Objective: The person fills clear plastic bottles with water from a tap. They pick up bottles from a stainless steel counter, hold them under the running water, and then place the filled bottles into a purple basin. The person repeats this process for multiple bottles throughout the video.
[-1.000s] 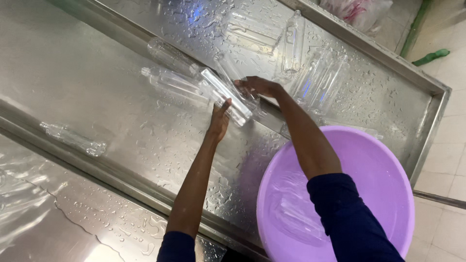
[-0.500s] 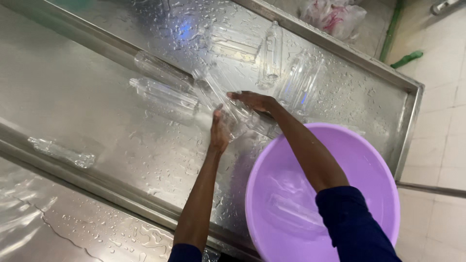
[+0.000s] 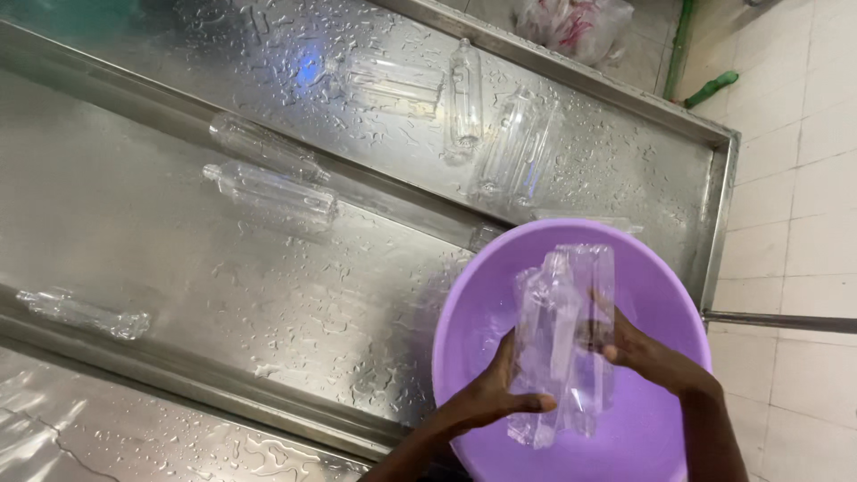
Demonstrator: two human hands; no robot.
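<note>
- The left hand [image 3: 500, 397] and right hand [image 3: 638, 348] both grip a bundle of clear plastic bottles [image 3: 564, 344], fingers curled round it from either side; the bundle is held lengthwise over the purple basin [image 3: 464, 330], inside its rim
- The basin rests on the wet steel table [image 3: 178, 259], near the table's right end
- More clear bottles lie flat on the steel, well apart from the hands: two side by side [image 3: 268, 178] left of centre; one alone [image 3: 85, 312] at the far left; several [image 3: 464, 107] on the far side beyond a raised ridge
- A crumpled plastic bag [image 3: 571, 22] sits on the tiled floor [image 3: 794, 178] past the table; a green bottle [image 3: 710, 89] lies near it
</note>
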